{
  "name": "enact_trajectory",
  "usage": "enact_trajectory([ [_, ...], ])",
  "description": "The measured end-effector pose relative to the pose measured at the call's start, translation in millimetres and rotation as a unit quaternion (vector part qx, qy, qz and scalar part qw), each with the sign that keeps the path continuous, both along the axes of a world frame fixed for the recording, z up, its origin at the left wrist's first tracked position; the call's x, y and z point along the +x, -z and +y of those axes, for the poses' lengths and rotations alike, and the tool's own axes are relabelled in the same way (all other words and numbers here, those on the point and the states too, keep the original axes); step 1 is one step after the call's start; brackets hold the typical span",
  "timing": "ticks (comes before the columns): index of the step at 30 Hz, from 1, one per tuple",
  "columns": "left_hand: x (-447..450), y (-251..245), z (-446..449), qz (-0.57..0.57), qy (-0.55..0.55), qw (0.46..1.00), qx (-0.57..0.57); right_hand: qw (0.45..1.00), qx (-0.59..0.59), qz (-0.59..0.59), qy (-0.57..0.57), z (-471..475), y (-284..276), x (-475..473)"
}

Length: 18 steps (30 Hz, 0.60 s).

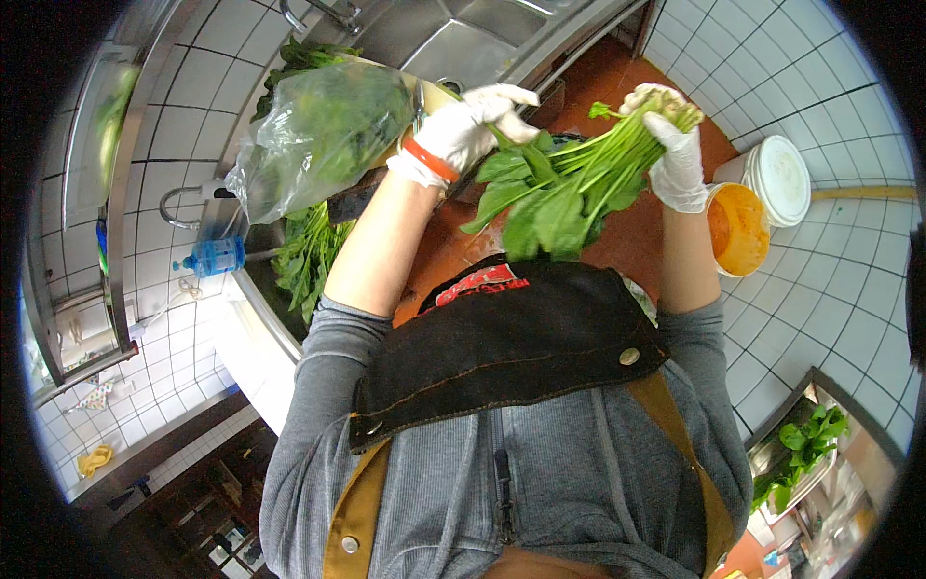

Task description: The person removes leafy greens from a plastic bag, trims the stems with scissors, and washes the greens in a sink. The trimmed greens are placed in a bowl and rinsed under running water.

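My right hand, in a white glove, is closed around the pale stem ends of a bunch of leafy greens. The leaves of the bunch point down and to the left, over the floor in front of my apron. At the left edge of the bunch my left hand, also gloved and with an orange band at the wrist, has its fingers apart; whether its fingertips touch a leaf I cannot tell. Behind my left wrist, a clear plastic bag with greens inside lies at the sink. More loose greens lie in the basin below it.
The steel sink stands at the top, with a faucet on the left wall beside a blue bottle. On the right, an orange-stained bucket and a lidded white bucket stand by the tiled wall. A tray of greens shows lower right.
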<state>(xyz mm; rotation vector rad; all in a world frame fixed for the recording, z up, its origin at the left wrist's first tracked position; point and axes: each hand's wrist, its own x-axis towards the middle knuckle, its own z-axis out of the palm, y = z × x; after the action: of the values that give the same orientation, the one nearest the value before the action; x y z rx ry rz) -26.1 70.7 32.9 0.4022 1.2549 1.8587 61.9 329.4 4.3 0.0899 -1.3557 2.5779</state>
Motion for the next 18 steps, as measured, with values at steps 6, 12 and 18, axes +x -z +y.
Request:
enact_trajectory([
  [6, 2, -7, 15, 0.078, -0.12, 0.98, -0.142, 0.99, 0.129, -0.03, -0.049, 1, -21, -2],
  [12, 18, 14, 33, 0.09, -0.023, 0.99, -0.111, 0.984, 0.051, -0.05, -0.16, -50, -20, -18],
  [18, 23, 16, 2, -0.036, -0.025, 0.998, -0.036, 0.97, 0.088, 0.025, -0.225, -79, -22, -32],
])
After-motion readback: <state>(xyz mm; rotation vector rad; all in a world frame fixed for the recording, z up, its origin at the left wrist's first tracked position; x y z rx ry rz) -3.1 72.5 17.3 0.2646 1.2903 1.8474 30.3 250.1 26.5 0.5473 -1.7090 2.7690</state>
